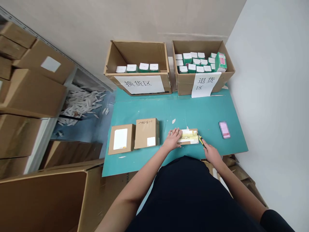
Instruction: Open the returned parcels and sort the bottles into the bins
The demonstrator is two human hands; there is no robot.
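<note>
A small cardboard box (pixel 185 143) with a white label and yellow tape on top lies near the front edge of the green table (pixel 149 108). My left hand (pixel 172 140) rests on the box's left end, fingers spread out and pressing on it. Held in my right hand (pixel 211 152) is a yellow and black utility knife (pixel 201 141), my fingers closed around its handle. The knife's tip meets the right end of the box, at the tape. Whether the blade has cut in cannot be made out.
Two cardboard boxes (pixel 146 133) (pixel 122 139) stand left of my hands. At the back are two open cartons (pixel 140 84) (pixel 184 84) holding green-and-white packs. A pink item (pixel 224 130) lies at right. Stacked cartons (pixel 31 93) and a large open carton (pixel 43 199) are at left.
</note>
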